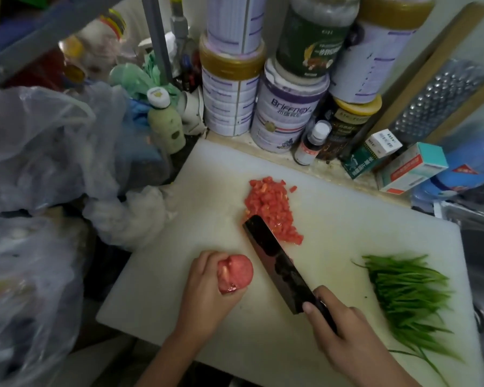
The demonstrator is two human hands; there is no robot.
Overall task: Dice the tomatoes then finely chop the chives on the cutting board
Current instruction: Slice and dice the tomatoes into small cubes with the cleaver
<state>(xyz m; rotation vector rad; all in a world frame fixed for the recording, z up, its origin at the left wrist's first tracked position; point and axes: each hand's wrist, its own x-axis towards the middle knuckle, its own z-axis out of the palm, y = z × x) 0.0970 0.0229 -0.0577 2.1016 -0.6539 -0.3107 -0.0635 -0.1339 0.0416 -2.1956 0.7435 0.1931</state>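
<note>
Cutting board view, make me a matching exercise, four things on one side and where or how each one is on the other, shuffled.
Things:
1 tomato piece
2 diced tomato
3 chives
4 knife

States:
A uncut, on the cutting board's right side
B gripped by the right hand
C heaped in small cubes mid-board
D held in the left hand

Pairs: 1-D, 2-C, 3-A, 4-B

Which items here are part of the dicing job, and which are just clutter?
Job: cutting board, diced tomato, tomato piece in left hand, knife in right hand, chives.
Lying about: tins, small bottle, grater, boxes, plastic bags.
</note>
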